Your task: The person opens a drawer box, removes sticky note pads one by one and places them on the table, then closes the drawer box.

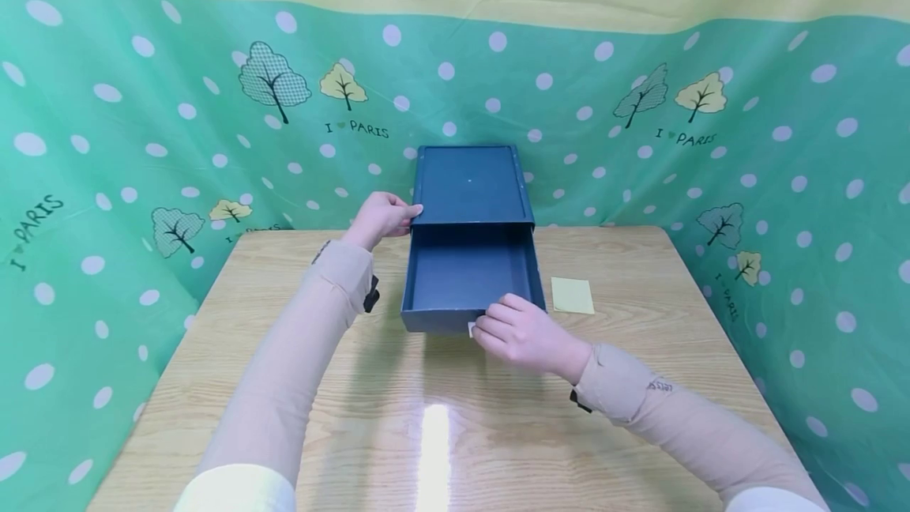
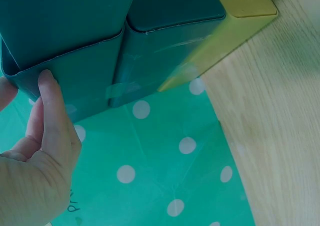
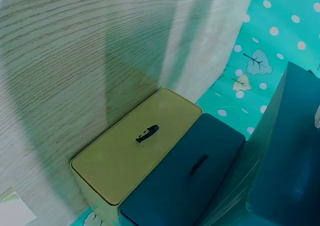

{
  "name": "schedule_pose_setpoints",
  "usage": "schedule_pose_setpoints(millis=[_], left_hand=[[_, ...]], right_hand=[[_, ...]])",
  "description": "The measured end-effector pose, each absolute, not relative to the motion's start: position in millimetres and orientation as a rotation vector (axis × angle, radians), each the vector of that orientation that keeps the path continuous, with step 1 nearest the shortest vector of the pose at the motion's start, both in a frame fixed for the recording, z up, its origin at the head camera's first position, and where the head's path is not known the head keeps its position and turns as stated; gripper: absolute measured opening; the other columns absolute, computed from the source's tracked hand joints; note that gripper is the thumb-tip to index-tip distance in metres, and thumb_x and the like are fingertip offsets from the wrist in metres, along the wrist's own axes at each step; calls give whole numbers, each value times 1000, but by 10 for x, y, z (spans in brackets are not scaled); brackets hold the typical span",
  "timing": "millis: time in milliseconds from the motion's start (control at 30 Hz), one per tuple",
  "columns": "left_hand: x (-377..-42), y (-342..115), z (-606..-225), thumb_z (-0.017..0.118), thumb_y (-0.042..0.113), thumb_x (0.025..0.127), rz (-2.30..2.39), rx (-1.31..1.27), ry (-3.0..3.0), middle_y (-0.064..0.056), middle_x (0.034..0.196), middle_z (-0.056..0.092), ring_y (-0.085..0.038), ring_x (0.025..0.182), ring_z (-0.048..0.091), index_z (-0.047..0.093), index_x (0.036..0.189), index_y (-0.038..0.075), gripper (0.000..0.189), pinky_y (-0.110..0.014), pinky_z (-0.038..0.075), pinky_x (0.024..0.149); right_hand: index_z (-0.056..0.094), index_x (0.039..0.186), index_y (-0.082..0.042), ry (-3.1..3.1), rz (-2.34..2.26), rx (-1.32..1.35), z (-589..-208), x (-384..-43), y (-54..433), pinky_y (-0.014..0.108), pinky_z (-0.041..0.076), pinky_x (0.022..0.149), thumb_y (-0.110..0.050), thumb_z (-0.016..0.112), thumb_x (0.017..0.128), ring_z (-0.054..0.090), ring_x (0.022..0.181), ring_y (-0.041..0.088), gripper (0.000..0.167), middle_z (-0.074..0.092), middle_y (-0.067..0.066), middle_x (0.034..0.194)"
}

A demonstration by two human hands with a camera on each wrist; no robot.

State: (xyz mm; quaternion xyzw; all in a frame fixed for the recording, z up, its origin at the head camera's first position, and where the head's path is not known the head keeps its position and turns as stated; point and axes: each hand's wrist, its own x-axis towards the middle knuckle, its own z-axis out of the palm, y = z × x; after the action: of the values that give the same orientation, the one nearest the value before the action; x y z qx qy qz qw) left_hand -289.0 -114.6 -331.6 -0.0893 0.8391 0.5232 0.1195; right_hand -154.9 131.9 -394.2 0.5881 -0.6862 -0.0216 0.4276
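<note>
The left hand (image 1: 385, 216) is gripping the left edge of the drawer cabinet (image 1: 469, 184), far on the wooden table (image 1: 626, 275); the right hand (image 1: 522, 333), fingers curled, is holding the front of the blue top drawer (image 1: 462, 275), which is jutting nearward.

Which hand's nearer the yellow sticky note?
Right: the right hand grips the drawer front, just left of the sticky note; the left hand is farther left, at the cabinet.
</note>
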Motion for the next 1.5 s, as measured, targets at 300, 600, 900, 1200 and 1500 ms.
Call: schedule_pose_setpoints(millis=[300, 600, 900, 1200, 1500], left_hand=[[-2889, -1136, -3312, 63, 22, 92, 1516, -266, 2456, -7, 105, 52, -18, 94, 56, 56, 97, 1, 23, -28, 57, 87], [-2902, -1150, -3334, 63, 22, 92, 1529, -259, 2453, -8, 107, 52, -19, 97, 56, 56, 96, 1, 23, -29, 57, 88], [-2889, -1145, -3325, 64, 22, 92, 1522, -264, 2463, -9, 107, 53, -21, 99, 58, 56, 95, 1, 23, -29, 57, 86], [-2877, -1150, -3313, 64, 21, 92, 1525, -262, 2456, -5, 99, 51, -14, 87, 55, 55, 91, 3, 20, -27, 57, 86], [-2885, -1148, -3300, 65, 22, 91, 1539, -277, 2444, -10, 105, 54, -18, 93, 59, 57, 94, -1, 24, -25, 58, 82]], right_hand=[[68, 87, -10, -1726, -51, 1425, -3932, -1579, 1321, 23, 43, 62, -4, 50, 95, 56, 71, 13, 21, 68, -2, 79], [68, 88, -9, -1742, -35, 1407, -3944, -1631, 1304, 24, 44, 62, -5, 49, 95, 57, 70, 14, 21, 67, -1, 78], [67, 87, -9, -1792, -12, 1376, -3921, -1698, 1303, 26, 48, 65, -5, 42, 99, 59, 72, 15, 28, 68, -1, 78], [66, 86, -9, -1827, 1, 1331, -3904, -1757, 1294, 27, 49, 67, -7, 45, 98, 60, 75, 17, 24, 68, 0, 80], [66, 86, -8, -1848, 28, 1304, -3886, -1834, 1282, 29, 50, 68, -6, 51, 94, 60, 75, 19, 16, 67, 1, 80]])
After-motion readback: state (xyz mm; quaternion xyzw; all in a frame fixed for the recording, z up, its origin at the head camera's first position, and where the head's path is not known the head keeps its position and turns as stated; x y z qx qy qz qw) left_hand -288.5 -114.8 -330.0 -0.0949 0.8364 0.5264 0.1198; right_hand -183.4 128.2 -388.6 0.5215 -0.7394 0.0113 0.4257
